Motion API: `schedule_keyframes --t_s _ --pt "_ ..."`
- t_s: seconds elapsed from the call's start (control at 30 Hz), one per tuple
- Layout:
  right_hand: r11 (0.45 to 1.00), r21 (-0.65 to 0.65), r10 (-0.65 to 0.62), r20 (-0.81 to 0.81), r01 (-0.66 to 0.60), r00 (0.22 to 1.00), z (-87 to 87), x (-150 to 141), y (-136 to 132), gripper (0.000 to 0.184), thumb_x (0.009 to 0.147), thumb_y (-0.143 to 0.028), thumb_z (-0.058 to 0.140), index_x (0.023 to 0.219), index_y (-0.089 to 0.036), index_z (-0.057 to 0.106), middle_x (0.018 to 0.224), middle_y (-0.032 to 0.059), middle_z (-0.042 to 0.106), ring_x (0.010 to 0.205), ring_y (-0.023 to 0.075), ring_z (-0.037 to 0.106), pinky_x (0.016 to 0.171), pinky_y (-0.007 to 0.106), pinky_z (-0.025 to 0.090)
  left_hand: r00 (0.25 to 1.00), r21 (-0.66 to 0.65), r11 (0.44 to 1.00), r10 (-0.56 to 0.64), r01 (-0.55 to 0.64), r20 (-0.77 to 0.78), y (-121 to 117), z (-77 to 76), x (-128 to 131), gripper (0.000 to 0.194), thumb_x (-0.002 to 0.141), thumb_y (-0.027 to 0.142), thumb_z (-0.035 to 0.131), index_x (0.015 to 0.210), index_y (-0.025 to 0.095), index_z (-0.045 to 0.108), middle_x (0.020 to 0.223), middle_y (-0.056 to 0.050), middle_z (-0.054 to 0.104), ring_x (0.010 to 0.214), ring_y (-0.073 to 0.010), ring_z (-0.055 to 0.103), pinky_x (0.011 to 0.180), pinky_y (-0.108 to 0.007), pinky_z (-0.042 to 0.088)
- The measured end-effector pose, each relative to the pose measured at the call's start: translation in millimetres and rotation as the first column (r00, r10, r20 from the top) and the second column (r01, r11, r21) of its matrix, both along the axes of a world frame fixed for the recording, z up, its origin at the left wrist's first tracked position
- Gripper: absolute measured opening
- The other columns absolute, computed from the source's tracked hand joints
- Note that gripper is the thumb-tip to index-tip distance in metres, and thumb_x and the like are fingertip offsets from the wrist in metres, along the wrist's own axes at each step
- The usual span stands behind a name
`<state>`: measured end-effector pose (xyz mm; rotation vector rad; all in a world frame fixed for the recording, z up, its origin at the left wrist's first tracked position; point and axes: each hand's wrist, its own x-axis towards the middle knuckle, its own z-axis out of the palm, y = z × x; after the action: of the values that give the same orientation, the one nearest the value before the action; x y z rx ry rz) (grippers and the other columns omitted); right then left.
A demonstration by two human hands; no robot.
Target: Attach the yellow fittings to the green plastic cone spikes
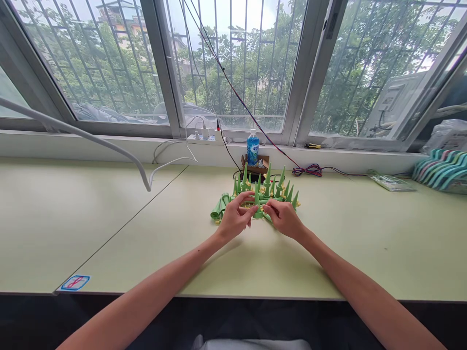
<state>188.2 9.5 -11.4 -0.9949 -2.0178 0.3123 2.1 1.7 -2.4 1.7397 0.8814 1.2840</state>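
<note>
Between my two hands a green plastic spike (pixel 257 198) stands point up, wide end low. My left hand (pixel 235 216) has its thumb and fingers closed round the spike's lower part. From the other side my right hand (pixel 283 218) pinches at a small yellow piece close against the spike; its fingers hide most of that piece. Just behind stand several more green spikes (pixel 268 181), some with small yellow fittings on them. To the left of my left hand a few green spikes (pixel 218 208) lie on their sides, hollow ends showing.
Behind the spikes, a blue bottle (pixel 253 149) stands by a small brown box (pixel 265 161). Coiled cable (pixel 307 169) and teal hangers (pixel 443 170) lie to the right. A thick white cable (pixel 109 145) hangs over the pale table (pixel 146 253) at left. A power strip (pixel 206 140) sits on the sill.
</note>
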Motion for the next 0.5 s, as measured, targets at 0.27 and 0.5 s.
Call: schedule_keyframes --t_s 0.27,0.5 --pt "1.0 -0.005 -0.013 0.007 0.013 1.0 1.7 -0.2 -1.1 0.034 0.095 -0.037 0.042 0.066 -0.019 0.047 0.055 -0.0031 0.043 0.049 0.0105 0.032 0.051 0.024 0.028 0.999 -0.02 0.999 -0.031 0.032 0.041 -1.4 0.4 0.7 0.046 0.082 0.044 0.063 0.119 0.019 0.053 0.11 -0.011 0.062 0.04 -0.003 0.053 0.032 -0.017 0.041" --pt "0.999 -0.006 -0.034 0.025 0.034 0.999 0.6 0.1 -0.9 0.032 0.095 -0.035 0.042 0.067 -0.019 0.047 0.055 -0.0033 0.043 0.05 0.0104 0.032 0.051 0.024 0.027 0.997 -0.043 0.998 -0.051 0.054 0.054 -4.2 5.4 1.0 0.044 0.082 0.042 0.063 0.118 0.018 0.054 0.111 -0.011 0.06 0.04 -0.0037 0.054 0.032 -0.018 0.041"
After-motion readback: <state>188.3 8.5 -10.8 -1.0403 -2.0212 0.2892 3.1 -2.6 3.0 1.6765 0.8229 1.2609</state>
